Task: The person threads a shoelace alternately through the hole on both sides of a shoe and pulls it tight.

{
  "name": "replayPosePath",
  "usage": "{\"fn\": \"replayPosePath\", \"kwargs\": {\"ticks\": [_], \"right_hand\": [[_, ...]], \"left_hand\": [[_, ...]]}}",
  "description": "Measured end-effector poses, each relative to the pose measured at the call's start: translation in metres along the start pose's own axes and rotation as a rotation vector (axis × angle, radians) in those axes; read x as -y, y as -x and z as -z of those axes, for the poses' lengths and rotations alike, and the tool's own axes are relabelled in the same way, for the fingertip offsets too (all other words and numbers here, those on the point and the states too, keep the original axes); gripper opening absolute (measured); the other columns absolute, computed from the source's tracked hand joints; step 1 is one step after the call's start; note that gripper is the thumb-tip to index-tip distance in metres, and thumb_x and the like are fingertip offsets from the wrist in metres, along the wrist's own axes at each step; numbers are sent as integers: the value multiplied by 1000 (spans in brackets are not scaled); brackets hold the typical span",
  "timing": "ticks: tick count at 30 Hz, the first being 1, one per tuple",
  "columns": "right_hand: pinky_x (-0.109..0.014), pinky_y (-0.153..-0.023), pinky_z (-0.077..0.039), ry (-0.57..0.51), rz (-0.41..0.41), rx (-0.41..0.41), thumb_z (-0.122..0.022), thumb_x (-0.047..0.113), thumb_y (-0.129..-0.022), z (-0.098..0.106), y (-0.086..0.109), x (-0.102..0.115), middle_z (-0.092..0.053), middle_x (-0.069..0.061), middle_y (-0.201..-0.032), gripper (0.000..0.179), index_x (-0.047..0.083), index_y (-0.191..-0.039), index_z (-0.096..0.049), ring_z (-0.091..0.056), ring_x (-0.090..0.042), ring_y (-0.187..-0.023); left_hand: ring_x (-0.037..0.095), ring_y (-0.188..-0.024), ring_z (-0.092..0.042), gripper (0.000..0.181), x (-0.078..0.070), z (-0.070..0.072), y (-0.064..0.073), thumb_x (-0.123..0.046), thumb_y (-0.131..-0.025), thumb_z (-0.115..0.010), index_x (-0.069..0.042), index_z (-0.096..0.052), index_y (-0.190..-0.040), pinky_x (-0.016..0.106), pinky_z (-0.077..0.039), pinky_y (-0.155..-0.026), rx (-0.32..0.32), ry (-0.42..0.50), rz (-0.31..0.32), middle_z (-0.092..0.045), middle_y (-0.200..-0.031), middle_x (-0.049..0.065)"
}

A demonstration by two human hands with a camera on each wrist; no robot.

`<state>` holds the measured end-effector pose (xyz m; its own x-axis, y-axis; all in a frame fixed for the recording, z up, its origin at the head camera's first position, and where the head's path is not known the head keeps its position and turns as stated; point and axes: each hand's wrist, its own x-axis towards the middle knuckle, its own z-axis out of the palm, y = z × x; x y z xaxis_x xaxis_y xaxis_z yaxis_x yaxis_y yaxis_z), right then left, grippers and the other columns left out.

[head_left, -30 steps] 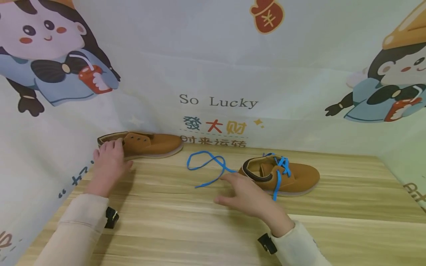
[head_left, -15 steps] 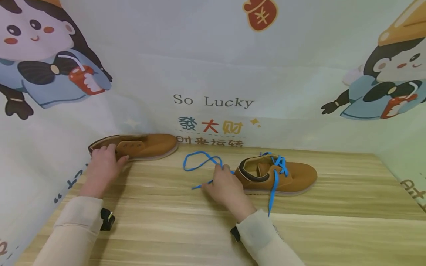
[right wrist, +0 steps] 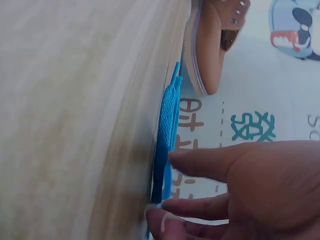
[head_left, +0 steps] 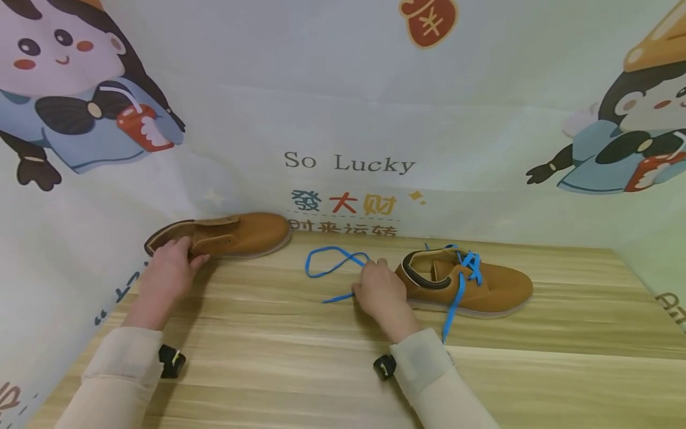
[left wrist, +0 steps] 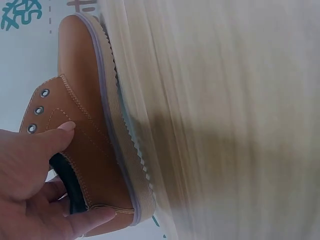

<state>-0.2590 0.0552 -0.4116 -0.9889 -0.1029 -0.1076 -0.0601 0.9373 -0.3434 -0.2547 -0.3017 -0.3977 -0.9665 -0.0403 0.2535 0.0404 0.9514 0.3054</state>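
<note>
In the head view a brown unlaced shoe (head_left: pixel 262 232) is at the back left of the table. My left hand (head_left: pixel 168 271) grips its heel end; in the left wrist view the thumb (left wrist: pixel 62 132) lies on the outer side below the eyelets, with fingers in and around the opening. A second brown shoe (head_left: pixel 498 286), laced in blue, sits right of centre, toe to the right. Behind its heel my right hand (head_left: pixel 383 292) has its fingers curled at a blue shoelace (head_left: pixel 337 298). In the right wrist view the shoelace (right wrist: pixel 169 115) passes between thumb and fingertips.
The wood-grain table (head_left: pixel 278 369) meets a printed backdrop (head_left: pixel 343 107) at the back and left. One blue lace end (head_left: pixel 452 313) hangs down the near side of the laced shoe. Each wrist bears a small black camera (head_left: pixel 171 361).
My right hand has come down from beside the laced shoe's heel and curled onto the loose shoelace. The left-hand shoe has tipped, with its opening turned more toward the head view.
</note>
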Motion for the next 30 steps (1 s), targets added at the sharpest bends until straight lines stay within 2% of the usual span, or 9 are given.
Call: {"fn": "replayPosePath", "kwargs": {"ticks": [5, 8, 11, 14, 18, 21, 26, 30], "right_hand": [[-44, -74, -58, 37, 0, -1, -61, 18, -99, 1, -3, -9, -66, -18, -110, 25, -2, -114, -63, -68, -30, -95], [-42, -68, -57, 29, -3, 1, -55, 12, -100, 0, -4, -11, -70, -17, -102, 16, 0, -103, -66, -68, -27, -87], [-39, -62, -55, 24, 4, -3, -55, 11, -101, 1, -4, -10, -71, -16, -98, 17, 1, -97, -68, -66, -25, -79], [-41, -65, -56, 13, 19, -32, -59, 11, -99, 2, -3, -9, -66, -19, -105, 15, -1, -105, -66, -65, -27, -78], [-43, -68, -56, -15, 20, -53, -64, 10, -96, 3, -2, -9, -56, -24, -117, 26, -4, -118, -59, -63, -30, -77], [-42, -69, -56, -15, 12, -32, -63, 9, -96, 3, -2, -10, -57, -23, -116, 25, -5, -117, -59, -62, -28, -77], [-38, -66, -55, 19, 0, 9, -60, 6, -98, 3, -4, -10, -66, -17, -101, 11, -1, -101, -67, -60, -23, -78], [-35, -59, -52, 35, -26, 38, -56, 5, -99, 2, -5, -10, -71, -14, -95, 15, 3, -89, -67, -60, -22, -73]], "left_hand": [[32, -71, -50, 30, 0, -1, 5, -21, -99, -67, -2, -49, -83, 44, -41, -60, -10, 10, -27, -53, -81, 18], [31, -70, -48, 30, 0, -2, 8, -19, -98, -67, -2, -48, -82, 43, -40, -60, -26, 15, -32, -52, -79, 17], [30, -71, -47, 29, 0, -2, 12, -18, -98, -67, -2, -48, -82, 42, -39, -60, -28, 24, -34, -51, -79, 16], [29, -71, -47, 29, -2, -1, 15, -19, -99, -66, -3, -48, -83, 40, -39, -60, -12, 33, -28, -50, -79, 15], [28, -72, -45, 30, -8, 1, 20, -19, -99, -66, -4, -46, -82, 37, -37, -59, 4, 44, -23, -48, -77, 13], [26, -70, -44, 31, -12, 3, 25, -18, -98, -67, -5, -45, -80, 34, -36, -57, 4, 43, -28, -47, -75, 11], [25, -68, -45, 30, -20, 6, 35, -17, -97, -68, -5, -46, -80, 32, -36, -56, 32, 36, -32, -48, -72, 10], [25, -68, -47, 30, -27, 8, 41, -16, -96, -68, -4, -46, -80, 33, -38, -56, 70, 38, -40, -50, -73, 10]]}}
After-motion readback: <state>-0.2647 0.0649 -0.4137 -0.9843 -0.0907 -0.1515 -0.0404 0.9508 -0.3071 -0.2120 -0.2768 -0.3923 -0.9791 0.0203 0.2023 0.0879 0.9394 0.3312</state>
